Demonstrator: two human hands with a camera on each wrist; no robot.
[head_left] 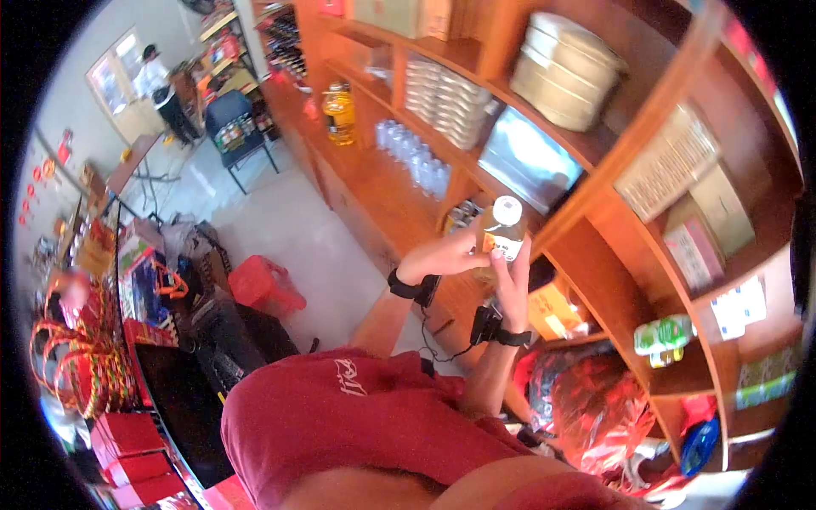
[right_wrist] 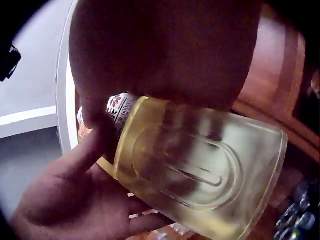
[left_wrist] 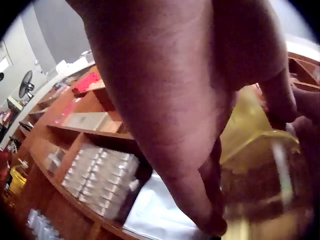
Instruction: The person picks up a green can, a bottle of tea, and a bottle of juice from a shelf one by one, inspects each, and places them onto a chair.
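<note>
Both hands hold a bottle (head_left: 507, 223) of pale yellow liquid, with a white cap and a printed label, up in front of the shelves. My left hand (head_left: 450, 252) grips it from the left side, thumb across the label. On the near right side, my right hand (head_left: 513, 289) holds it with the fingers along its body. The right wrist view shows the clear bottle's base (right_wrist: 200, 165) up close, with the left hand (right_wrist: 75, 200) beneath it. Part of the bottle (left_wrist: 250, 135) is hidden behind the left hand in the left wrist view.
Wooden shelving (head_left: 374, 183) holds stacked white packs (head_left: 442, 102), clear bottles (head_left: 412, 157), a large oil jug (head_left: 339, 115) and a round bamboo-coloured container (head_left: 565, 72). A red stool (head_left: 265, 283) stands on the floor behind. Another person (head_left: 157, 89) stands far off near a chair (head_left: 238, 127).
</note>
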